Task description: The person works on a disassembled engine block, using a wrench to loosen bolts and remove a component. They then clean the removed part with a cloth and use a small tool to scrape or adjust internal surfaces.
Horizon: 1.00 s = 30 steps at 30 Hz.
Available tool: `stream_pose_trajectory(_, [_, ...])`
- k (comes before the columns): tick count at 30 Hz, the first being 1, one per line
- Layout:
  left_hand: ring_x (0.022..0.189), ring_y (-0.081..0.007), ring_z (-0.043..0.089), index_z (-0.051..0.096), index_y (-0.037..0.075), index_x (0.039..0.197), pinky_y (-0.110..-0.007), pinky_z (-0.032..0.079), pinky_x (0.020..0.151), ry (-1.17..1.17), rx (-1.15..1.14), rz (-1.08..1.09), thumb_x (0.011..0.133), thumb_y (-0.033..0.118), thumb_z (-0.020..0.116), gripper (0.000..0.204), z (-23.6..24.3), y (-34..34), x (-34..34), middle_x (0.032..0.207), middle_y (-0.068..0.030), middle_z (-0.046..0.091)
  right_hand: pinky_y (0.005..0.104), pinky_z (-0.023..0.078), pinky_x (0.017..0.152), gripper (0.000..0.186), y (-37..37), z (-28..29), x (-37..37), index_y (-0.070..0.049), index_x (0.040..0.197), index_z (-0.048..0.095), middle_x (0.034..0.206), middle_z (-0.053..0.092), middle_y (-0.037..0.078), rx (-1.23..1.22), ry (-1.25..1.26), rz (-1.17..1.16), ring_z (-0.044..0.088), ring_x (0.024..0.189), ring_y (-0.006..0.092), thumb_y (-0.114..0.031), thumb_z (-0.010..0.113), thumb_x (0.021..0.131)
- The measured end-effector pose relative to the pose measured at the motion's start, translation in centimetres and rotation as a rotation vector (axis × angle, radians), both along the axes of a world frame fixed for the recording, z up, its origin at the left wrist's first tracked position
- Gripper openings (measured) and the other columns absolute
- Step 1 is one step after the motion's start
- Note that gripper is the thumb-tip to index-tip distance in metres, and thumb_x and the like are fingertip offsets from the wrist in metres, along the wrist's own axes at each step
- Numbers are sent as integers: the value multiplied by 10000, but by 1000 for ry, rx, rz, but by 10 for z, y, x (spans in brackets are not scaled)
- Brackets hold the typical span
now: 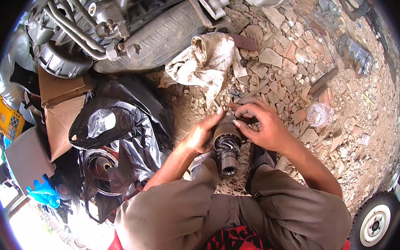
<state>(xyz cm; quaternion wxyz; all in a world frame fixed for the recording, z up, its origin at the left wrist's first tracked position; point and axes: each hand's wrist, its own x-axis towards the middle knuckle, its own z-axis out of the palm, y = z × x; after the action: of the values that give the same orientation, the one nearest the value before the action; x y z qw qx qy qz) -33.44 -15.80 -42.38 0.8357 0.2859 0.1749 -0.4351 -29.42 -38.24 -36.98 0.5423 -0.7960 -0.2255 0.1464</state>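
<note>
A dark metal gear shaft assembly (229, 150), with slanted gear teeth and a hollow splined lower end, hangs between my knees. My left hand (200, 134) grips its upper part from the left, thumb beside the flanged top. My right hand (259, 123) is closed on the same upper part from the right, with fingertips curled on the flange; any small piece under them is too small to make out. A dirty cream rag (201, 61) lies just beyond my hands.
A tyre (155, 36) and metal engine parts (68, 57) are ahead left. Black plastic bags (133, 112), cardboard (62, 122), a round part (100, 167) and blue gloves (45, 191) lie left. Rubble (280, 57), a brush (319, 83) and clear containers (320, 114) are right, a wheel (375, 224) lower right.
</note>
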Motion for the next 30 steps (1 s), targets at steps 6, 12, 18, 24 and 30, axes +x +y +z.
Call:
stream_pose_trajectory(6, [1131, -330, 650, 364, -46, 1452, -551, 608, 836, -47, 36, -4, 1013, 547, 429, 740, 15, -5, 0, 1325, -240, 559, 389, 550, 821, 210, -4, 1, 13, -30, 1056, 691, 1130, 645, 130, -56, -176, -51, 666, 971, 316, -100, 695, 858])
stream_pose_trajectory(12, [1203, -394, 603, 383, -86, 1432, -568, 599, 837, 124, -160, 49, 992, 629, 382, 839, 23, -8, 4, 1353, -289, 533, 383, 534, 837, 229, -7, 7, 20, -19, 1106, 691, 1066, 665, 138, -59, -101, -125, 659, 956, 323, -69, 669, 884])
stream_pose_trajectory(18, [1284, -482, 508, 336, -82, 1457, -611, 604, 779, 85, -368, 184, 889, 796, 381, 1046, 2, -5, 6, 1386, -345, 471, 283, 535, 729, 179, 4, 5, 12, 6, 1105, 673, 1017, 699, 120, 257, 209, -402, 695, 844, 157, -36, 649, 932])
stream_pose_trajectory(24, [1318, -335, 523, 483, 60, 1401, -567, 478, 1053, -89, -315, 385, 899, 749, 455, 853, 4, -8, 6, 1443, -187, 506, 251, 520, 640, 143, 11, 8, -7, 45, 1007, 645, 777, 700, 69, 140, 243, -397, 655, 720, 96, -71, 687, 933])
stream_pose_trajectory(30, [1340, -313, 504, 548, 65, 1357, -455, 417, 1134, -83, -189, 553, 986, 539, 472, 607, 12, -26, 12, 1431, -183, 534, 352, 493, 595, 285, 24, -11, -9, 39, 872, 582, 727, 645, 175, 20, 121, -449, 626, 622, 230, -193, 747, 890])
